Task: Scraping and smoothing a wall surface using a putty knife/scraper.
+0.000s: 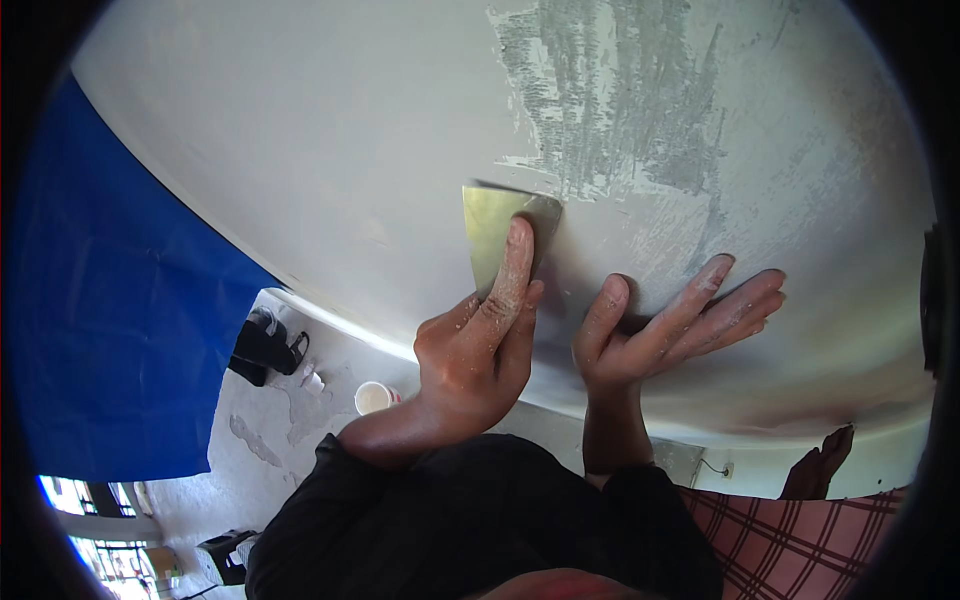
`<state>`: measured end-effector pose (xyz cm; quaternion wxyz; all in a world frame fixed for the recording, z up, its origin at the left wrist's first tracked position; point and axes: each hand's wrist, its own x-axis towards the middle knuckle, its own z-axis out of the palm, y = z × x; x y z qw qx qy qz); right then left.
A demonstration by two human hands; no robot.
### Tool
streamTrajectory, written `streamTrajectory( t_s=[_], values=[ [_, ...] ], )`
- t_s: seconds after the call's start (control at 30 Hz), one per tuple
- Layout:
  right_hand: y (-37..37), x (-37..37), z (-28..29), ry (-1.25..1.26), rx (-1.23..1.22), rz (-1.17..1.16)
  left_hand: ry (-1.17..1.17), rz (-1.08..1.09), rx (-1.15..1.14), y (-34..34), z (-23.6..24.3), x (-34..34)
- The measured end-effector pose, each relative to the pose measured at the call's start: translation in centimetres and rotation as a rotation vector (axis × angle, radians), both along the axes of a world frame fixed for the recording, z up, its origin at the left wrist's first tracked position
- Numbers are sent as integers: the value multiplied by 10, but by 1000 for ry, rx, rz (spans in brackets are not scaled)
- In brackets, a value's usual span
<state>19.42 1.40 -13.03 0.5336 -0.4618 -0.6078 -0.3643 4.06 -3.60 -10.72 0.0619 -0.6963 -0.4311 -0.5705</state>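
Note:
My left hand [472, 345] is closed round a flat putty knife [488, 225] with a flared, yellowish blade. My index finger lies stretched along the blade, and the handle is hidden in my grip. The blade's wide edge is at the pale, curved surface [330, 150], just below a rough grey patch [620, 90] streaked with white. To the right, my right hand [665, 335] is open, fingers spread, and appears to rest against the same surface. It holds nothing. White residue speckles the fingers of both hands.
A blue sheet [120, 280] hangs at the left. On the stained floor stand a white tub [374, 398] and dark items [265, 348]. Another person's hand [820, 462] shows at the lower right, near pink checked cloth [780, 545]. A black stool-like object [225, 555] is lower left.

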Motion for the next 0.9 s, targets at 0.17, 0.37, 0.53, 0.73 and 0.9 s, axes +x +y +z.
streamTrajectory(
  t_s=[0.17, 0.37, 0.53, 0.73, 0.9],
  values=[
    [2, 0, 3, 19, 6, 15, -5, 13, -84, -3, 10, -2],
    [-1, 1, -1, 29, -11, 3, -53, -3, -28, 4, 5, 2],
    [1, -6, 0, 27, -17, 12, -56, 14, -97, 1, 7, -5],
    [1, -10, 2, 36, -11, 11, -49, -2, -65, 4, 6, -10],
    [3, -12, 3, 26, -3, 13, -63, 8, -69, 5, 2, -12]
  ],
)
